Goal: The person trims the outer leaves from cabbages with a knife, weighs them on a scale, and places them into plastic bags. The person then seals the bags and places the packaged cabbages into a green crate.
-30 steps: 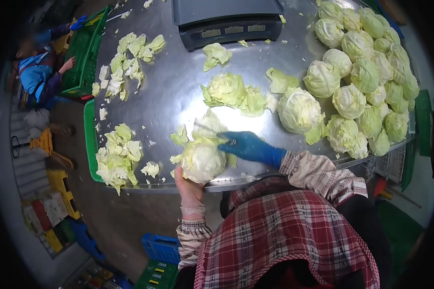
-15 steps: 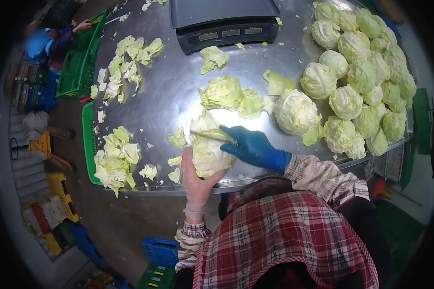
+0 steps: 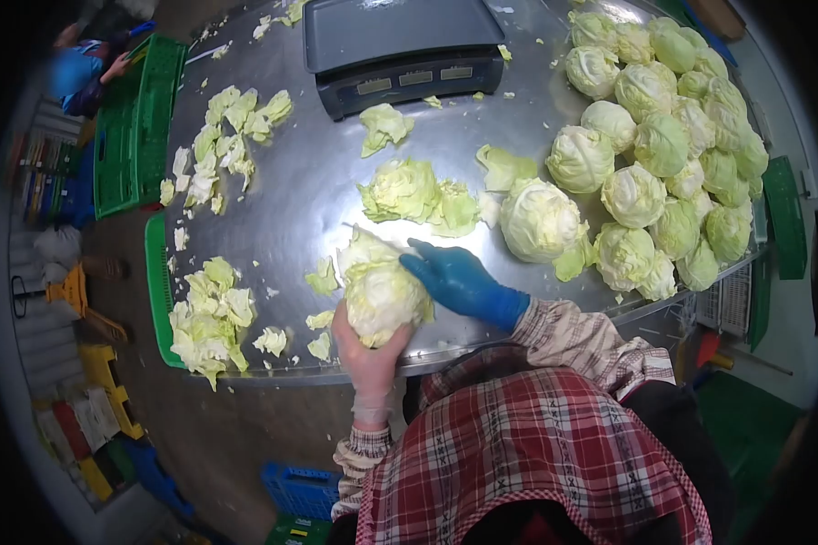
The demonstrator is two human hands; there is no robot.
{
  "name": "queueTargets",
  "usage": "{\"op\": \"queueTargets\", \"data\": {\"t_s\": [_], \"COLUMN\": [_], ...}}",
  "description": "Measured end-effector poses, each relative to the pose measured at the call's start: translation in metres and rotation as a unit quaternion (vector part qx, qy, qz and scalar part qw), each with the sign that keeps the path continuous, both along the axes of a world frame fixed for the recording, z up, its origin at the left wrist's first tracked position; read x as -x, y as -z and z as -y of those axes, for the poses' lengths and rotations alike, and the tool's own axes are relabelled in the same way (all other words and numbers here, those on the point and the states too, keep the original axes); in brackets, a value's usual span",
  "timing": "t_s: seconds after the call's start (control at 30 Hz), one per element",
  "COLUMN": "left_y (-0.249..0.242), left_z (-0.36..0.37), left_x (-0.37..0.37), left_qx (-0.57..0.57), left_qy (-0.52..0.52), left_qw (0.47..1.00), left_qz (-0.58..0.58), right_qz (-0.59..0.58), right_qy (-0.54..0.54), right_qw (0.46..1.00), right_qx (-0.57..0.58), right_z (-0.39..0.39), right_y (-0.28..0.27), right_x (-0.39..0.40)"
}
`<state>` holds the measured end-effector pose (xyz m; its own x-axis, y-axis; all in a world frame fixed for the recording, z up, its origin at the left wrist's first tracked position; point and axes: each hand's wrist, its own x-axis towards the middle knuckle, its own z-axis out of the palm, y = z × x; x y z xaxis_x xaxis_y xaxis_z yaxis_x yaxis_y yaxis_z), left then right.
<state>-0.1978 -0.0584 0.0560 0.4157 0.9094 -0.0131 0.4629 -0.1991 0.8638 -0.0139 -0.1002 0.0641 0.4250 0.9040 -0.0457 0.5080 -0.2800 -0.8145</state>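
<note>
Blue-gloved right hand is up against the far right side of the cabbage head, fingers pointing in toward its ragged top leaves, and honestly I can't tell if that grip is closed on anything, the palm's hidden from my cam. Left one's easier: left hand, in a thin see-through glove, has its grip wrapped round the near side of the head, thumb and fingers spread apart. The head is right by the near edge of the surface. For handling it like this, I'd say cup the round bottom firmly but don't squeeze, let the right hand work shallow around the loose frilly bits, and turn the head instead of twisting the wrist. Outer leaves look floppy and probably tear easy, while the pale body looks tight and dense. Texture-wise it's a fun mix: brushed-looking shiny metal, crumpled green-yellow leaves just beyond the hands, a frilly leaf heap over to the left, and a dark boxy scale with a smooth flat tray at the far side. Over on the right there's a stack of cabbages, all roundish, veiny and slightly waxy looking.
</note>
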Motion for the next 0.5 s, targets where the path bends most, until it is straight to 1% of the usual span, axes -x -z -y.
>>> {"op": "queueTargets", "data": {"t_s": [0.03,0.07,0.1,0.13,0.17,0.23,0.27,0.3,0.33,0.37,0.4,0.43,0.5], "left_y": [0.01,0.013,0.013,0.004,-0.004,-0.017,-0.017,-0.017,-0.017,-0.017,-0.017,-0.017,-0.017], "left_z": [-0.002,-0.004,-0.006,-0.011,-0.012,-0.01,-0.011,-0.013,-0.013,-0.01,-0.01,-0.01,-0.01], "left_x": [0.011,0.02,0.028,0.034,0.034,0.036,0.035,0.033,0.033,0.032,0.03,0.029,0.029], "left_qx": [-0.003,0.078,0.159,0.162,0.161,0.126,0.126,0.045,-0.037,-0.037,-0.014,0.012,0.005], "left_qy": [0.0,-0.003,-0.003,0.023,0.024,0.027,0.021,0.073,0.126,0.121,0.101,0.084,0.086], "left_qw": [1.0,0.995,0.981,0.984,0.984,0.99,0.99,0.996,0.989,0.99,0.993,0.995,0.994], "left_qz": [0.002,0.06,0.114,0.076,0.074,0.062,0.058,-0.005,-0.066,-0.067,-0.061,-0.057,-0.061], "right_qz": [-0.031,-0.03,-0.036,-0.043,-0.045,-0.153,-0.117,-0.124,-0.165,-0.202,-0.077,-0.015,0.049], "right_qy": [0.018,0.017,-0.012,-0.039,-0.037,-0.009,-0.006,-0.009,0.029,0.064,0.094,0.067,0.051], "right_qw": [0.998,0.998,0.999,0.993,0.993,0.988,0.993,0.992,0.986,0.977,0.992,0.993,0.996], "right_qx": [-0.048,-0.049,0.026,0.1,0.098,0.005,-0.008,-0.005,0.007,0.017,0.02,0.101,0.047], "right_z": [-0.001,-0.006,-0.009,-0.011,-0.012,-0.013,-0.014,-0.014,-0.016,-0.019,-0.024,-0.026,-0.019], "right_y": [0.009,0.005,0.001,-0.002,-0.001,0.002,0.003,0.005,0.009,0.013,0.032,0.027,0.021], "right_x": [-0.007,-0.011,-0.013,-0.012,-0.008,0.007,0.014,0.015,0.008,-0.005,-0.022,-0.037,-0.018]}}
